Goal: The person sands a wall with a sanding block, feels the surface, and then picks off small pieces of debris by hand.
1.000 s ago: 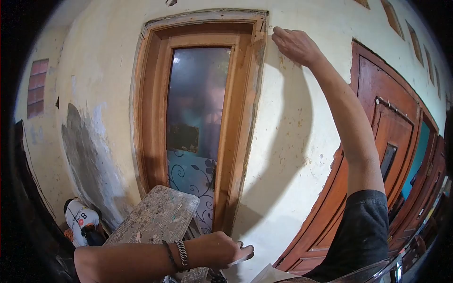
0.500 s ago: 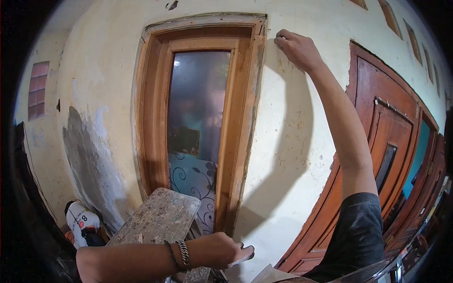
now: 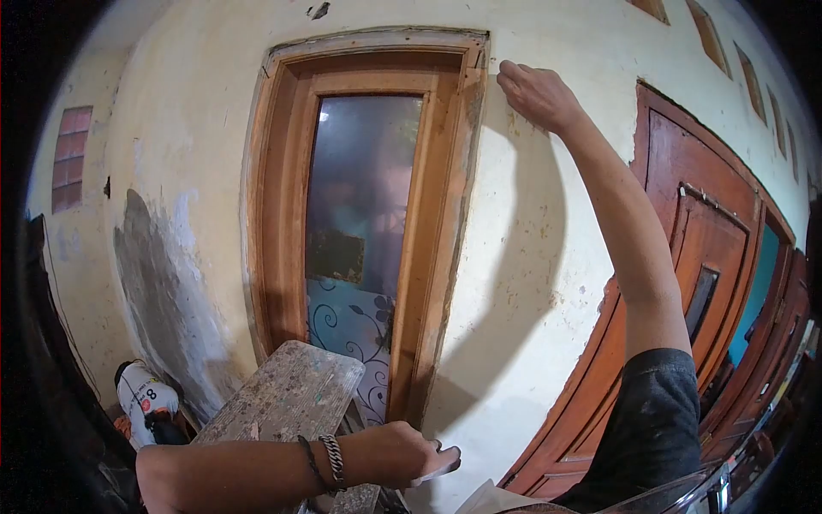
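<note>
At the far left a white container point(image 3: 145, 398) with printed markings sat on the ground at the foot of the wall, beside a grey cement patch point(image 3: 163, 300) on the plaster. Moving right, a paint-spattered wooden plank point(image 3: 287, 390) ran up toward the bottom of the window frame point(image 3: 445, 214), and I judged it a weak point: if weight shifted onto it carelessly, it could rock or slip. My left hand point(image 3: 402, 454), a chain bracelet point(image 3: 330, 463) at its wrist, was low at the bottom edge of the view, fingers curled shut around a pale flat thing whose tip stuck out to the right; I could not tell what it was, only that it sat just beside the foot of the frame. A loose hold there could have dropped it. The frosted glass pane point(image 3: 364, 197) with its floral lower part stood between the frame's wooden sides, and a knock from the raised arm could have cracked it. My right hand point(image 3: 535, 92) was up at the frame's top right corner, knuckles bent and fingertips pressed against the cream wall point(image 3: 531, 283); whether it pinched anything I could not tell. Reaching that high, I risked overbalancing, or flaking more of the pitted plaster. Further right stood reddish-brown wooden doors point(image 3: 702, 248), well apart from both hands.
</note>
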A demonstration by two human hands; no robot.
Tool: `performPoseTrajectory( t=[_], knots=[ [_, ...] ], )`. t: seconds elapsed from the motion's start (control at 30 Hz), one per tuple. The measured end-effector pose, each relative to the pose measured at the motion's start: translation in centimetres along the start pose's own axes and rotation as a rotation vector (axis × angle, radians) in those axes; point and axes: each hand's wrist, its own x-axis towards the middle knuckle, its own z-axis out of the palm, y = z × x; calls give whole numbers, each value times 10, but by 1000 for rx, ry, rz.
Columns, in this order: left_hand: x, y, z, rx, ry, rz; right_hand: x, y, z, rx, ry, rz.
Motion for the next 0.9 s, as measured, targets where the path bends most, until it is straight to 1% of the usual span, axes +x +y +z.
performPoseTrajectory(
  t=[0.13, 0.23, 0.3, 0.43, 0.6, 0.63, 0.7, 0.83, 0.9],
  knots=[
    [0, -1, 2, -18, 20, 12, -5, 1, 3, 27, -4, 31],
    [0, 1, 0, 6, 5, 7, -11, 2, 1, 52, 56, 31],
    [0, 2, -1, 18, 16, 11, -16, 1, -1, 138, 111, 53],
    [0, -1, 5, -9, 14, 11, -25, -5, -7, 218, 104, 99],
    [0, -1, 9, 3, 27, -7, -35, -9, -14, 315, 125, 239],
    [0, -1, 8, 4, 25, -6, -36, -10, -16, 315, 124, 241],
    [1, 0, 6, -17, 5, -2, -37, -11, -18, 363, 227, 361],
    [3, -1, 4, -48, -27, -11, -30, -14, -11, 352, 212, 374],
    [3, 0, 2, -69, -52, -34, -26, -15, -5, 298, 206, 335]
  ],
)
